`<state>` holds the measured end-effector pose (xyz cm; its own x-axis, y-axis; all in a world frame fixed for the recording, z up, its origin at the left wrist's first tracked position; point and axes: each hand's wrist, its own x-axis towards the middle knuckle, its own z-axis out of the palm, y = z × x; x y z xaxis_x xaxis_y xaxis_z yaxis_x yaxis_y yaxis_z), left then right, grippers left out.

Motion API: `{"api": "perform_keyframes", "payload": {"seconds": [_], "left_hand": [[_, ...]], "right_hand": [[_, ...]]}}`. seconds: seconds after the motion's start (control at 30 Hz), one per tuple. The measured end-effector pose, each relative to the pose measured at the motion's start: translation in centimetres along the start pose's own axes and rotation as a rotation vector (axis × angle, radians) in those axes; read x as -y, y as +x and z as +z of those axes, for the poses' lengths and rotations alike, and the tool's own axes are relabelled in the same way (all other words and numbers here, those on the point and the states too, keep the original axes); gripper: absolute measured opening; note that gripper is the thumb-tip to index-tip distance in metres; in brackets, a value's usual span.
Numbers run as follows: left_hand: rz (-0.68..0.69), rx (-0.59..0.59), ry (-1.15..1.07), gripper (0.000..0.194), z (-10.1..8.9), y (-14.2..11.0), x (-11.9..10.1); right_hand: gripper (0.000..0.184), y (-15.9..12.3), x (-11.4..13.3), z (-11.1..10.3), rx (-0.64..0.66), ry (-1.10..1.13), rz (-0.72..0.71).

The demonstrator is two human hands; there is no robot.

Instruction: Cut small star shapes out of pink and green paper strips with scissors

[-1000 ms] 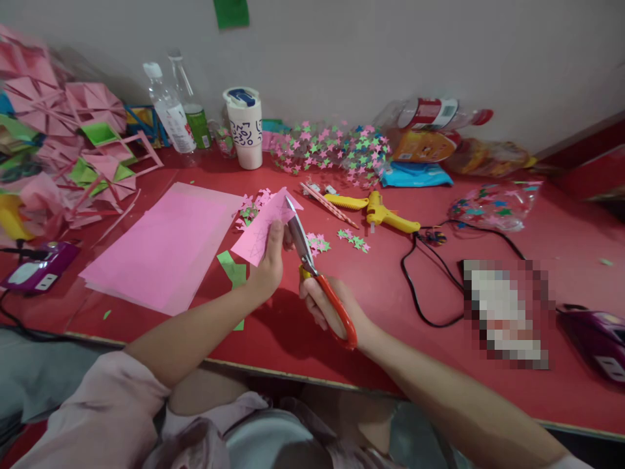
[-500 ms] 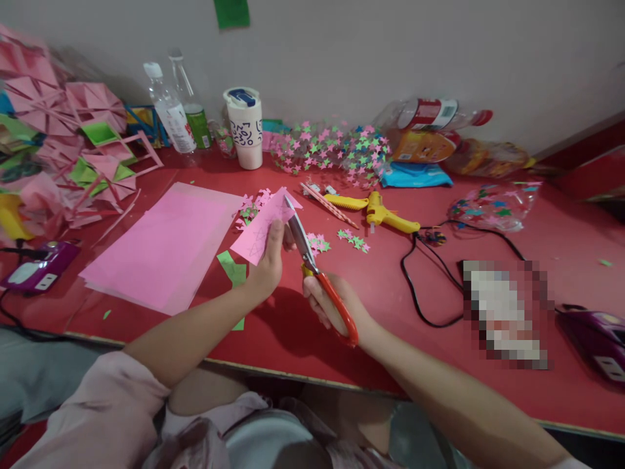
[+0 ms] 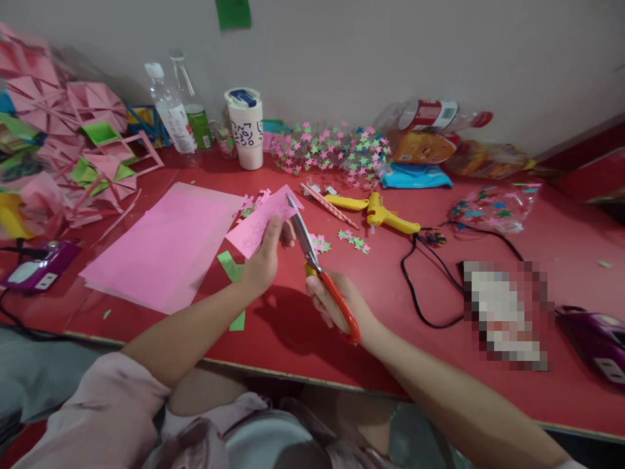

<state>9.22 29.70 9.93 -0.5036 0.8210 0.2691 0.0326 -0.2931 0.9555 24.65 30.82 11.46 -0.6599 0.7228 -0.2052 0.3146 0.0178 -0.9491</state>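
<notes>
My left hand [image 3: 263, 257] pinches a small pink paper piece [image 3: 256, 223] with faint pencilled stars, held just above the red table [image 3: 390, 293]. My right hand [image 3: 336, 303] grips orange-handled scissors [image 3: 322, 273], fingers through the loops. The steel blades point up and left, and their tips meet the paper's right edge near its top corner. Both forearms reach in from the near table edge.
A stack of pink sheets [image 3: 166, 244] lies left of my hands, with green scraps [image 3: 229, 264] beside it. Cut paper stars [image 3: 332, 146], a yellow glue gun [image 3: 385, 215] with black cord, a white cup [image 3: 247, 127], bottles and folded paper crafts [image 3: 63, 143] crowd the back and left.
My left hand has tilted the pink piece flatter and lifted it slightly leftward. The scissors have shifted a little to the right while staying at the paper's edge.
</notes>
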Motion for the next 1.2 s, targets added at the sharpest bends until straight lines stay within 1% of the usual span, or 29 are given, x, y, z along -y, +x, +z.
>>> {"api": "perform_keyframes", "payload": {"seconds": [0.1, 0.23, 0.3, 0.37, 0.6, 0.7, 0.83, 0.97, 1.13, 1.2], "left_hand": [[-0.041, -0.012, -0.057, 0.048, -0.3, 0.7, 0.0], [-0.128, -0.100, -0.165, 0.042, -0.5, 1.7, -0.1], [-0.138, -0.142, -0.181, 0.041, -0.7, 2.1, -0.2], [-0.136, -0.153, -0.186, 0.042, -0.9, 2.5, -0.3], [-0.111, -0.144, -0.204, 0.036, -1.4, 3.2, -0.6], [-0.113, -0.113, -0.253, 0.032, -1.4, 3.2, -1.0], [-0.153, -0.046, -0.314, 0.028, -1.6, 3.4, -1.3], [-0.196, -0.038, -0.336, 0.022, -1.7, 3.4, -1.3], [-0.131, -0.010, -0.278, 0.020, -1.9, 3.4, -1.2], [-0.106, -0.023, -0.252, 0.021, -2.0, 3.4, -1.1]], "right_hand": [[0.046, 0.2, 0.0, -0.3, -0.027, -0.008, 0.009], [0.048, 0.7, -0.2, -0.7, -0.039, -0.006, 0.031], [0.049, 0.9, -0.3, -0.9, -0.041, 0.003, 0.034], [0.050, 1.0, -0.5, -1.0, -0.045, 0.003, 0.040], [0.052, 1.2, -0.6, -1.0, -0.036, -0.004, 0.059], [0.052, 1.3, -0.6, -1.1, -0.041, -0.016, 0.062], [0.053, 1.4, -0.7, -1.2, -0.046, -0.019, 0.050], [0.054, 1.4, -0.9, -1.1, -0.058, -0.047, 0.035], [0.053, 1.4, -0.9, -1.2, -0.050, -0.103, 0.025], [0.053, 1.4, -0.9, -1.3, -0.045, -0.123, 0.012]]}}
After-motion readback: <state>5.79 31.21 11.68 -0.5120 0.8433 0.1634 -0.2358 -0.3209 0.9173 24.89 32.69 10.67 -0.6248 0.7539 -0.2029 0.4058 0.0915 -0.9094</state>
